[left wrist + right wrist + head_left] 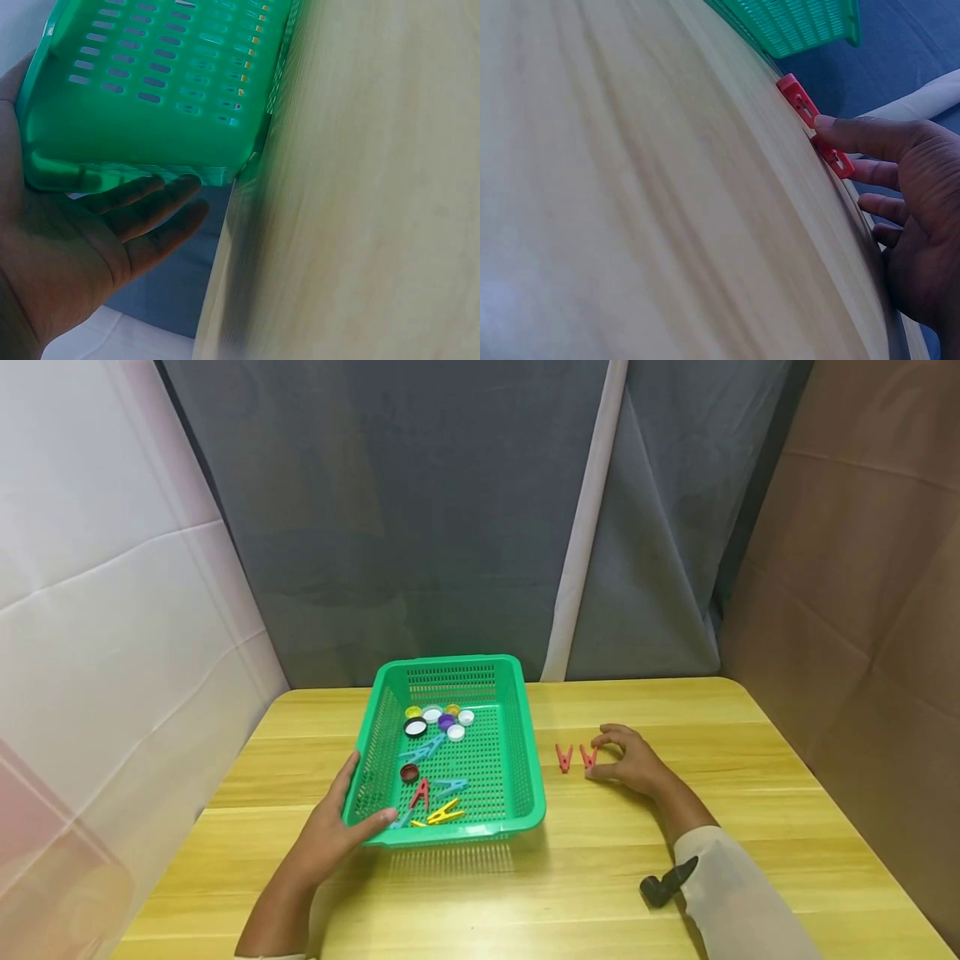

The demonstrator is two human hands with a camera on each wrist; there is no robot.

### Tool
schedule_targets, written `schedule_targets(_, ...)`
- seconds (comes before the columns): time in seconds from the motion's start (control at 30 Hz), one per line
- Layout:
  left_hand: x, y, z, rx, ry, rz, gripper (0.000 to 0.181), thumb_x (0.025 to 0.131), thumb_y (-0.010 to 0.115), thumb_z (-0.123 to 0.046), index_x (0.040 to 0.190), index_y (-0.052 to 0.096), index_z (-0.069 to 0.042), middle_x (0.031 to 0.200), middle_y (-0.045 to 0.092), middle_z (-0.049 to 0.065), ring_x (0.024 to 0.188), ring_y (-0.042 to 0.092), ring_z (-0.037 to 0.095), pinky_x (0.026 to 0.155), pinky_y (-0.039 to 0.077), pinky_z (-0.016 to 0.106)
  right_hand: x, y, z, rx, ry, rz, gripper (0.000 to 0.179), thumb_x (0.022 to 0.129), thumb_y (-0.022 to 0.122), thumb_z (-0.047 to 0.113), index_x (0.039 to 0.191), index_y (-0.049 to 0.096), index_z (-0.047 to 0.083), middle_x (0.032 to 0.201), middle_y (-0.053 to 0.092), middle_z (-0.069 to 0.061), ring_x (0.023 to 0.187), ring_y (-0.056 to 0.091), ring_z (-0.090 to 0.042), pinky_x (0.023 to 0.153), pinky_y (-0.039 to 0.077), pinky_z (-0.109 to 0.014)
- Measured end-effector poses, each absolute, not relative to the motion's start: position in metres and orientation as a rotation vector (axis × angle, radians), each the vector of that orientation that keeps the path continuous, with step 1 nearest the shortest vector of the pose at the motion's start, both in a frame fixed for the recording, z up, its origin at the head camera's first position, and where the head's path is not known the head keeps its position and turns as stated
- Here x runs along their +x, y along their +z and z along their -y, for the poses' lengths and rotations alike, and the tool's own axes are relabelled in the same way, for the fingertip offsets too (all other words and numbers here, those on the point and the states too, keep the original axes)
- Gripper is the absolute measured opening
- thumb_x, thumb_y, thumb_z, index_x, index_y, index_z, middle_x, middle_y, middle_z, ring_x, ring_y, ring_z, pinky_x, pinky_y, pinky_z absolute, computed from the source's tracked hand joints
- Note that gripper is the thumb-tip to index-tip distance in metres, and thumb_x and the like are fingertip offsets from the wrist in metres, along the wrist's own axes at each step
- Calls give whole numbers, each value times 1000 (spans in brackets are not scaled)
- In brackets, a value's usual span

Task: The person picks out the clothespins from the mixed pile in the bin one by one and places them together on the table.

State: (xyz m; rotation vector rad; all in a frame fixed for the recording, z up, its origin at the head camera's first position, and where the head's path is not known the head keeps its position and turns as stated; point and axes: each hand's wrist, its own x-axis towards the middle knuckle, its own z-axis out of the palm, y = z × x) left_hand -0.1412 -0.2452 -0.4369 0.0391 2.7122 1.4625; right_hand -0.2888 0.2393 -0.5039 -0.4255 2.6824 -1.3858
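A red clothespin (pixel 589 760) is pinched in the fingertips of the right hand (pixel 632 763), a second clothespin (pixel 564 760) just left of them; a green basket (pixel 468 833) is gripped by the left hand (pixel 328 831), thumb over its rim.

The green basket (pixel 480 830) hides part of a yellow clothespin (pixel 417 823) behind its near rim; the right wrist view's edge crops the right hand (pixel 934 199).
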Motion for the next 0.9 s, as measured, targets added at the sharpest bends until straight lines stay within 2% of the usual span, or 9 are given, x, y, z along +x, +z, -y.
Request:
schedule_targets(0.53, -142, -437, 243, 18, 1460, -2703, 115, 100, 79, -39, 178, -5, -24, 179, 24, 29, 150, 49, 55, 116, 46, 69, -289, -505, -243, -415, -1396, -2677, 54, 87, 93, 22, 130, 71, -2, 170, 39, -30, 161, 27, -57, 129, 27, -73)
schedule_targets(0.9, -141, -435, 244, 13, 1445, -2706, 115, 100, 79, -41, 178, -5, -25, 178, 26, 30, 148, 51, 54, 115, 47, 67, -290, -504, -242, -402, -1410, -2634, 68, 88, 93, 25, 144, 65, -1, 173, 34, -29, 164, 22, -55, 131, 24, -72)
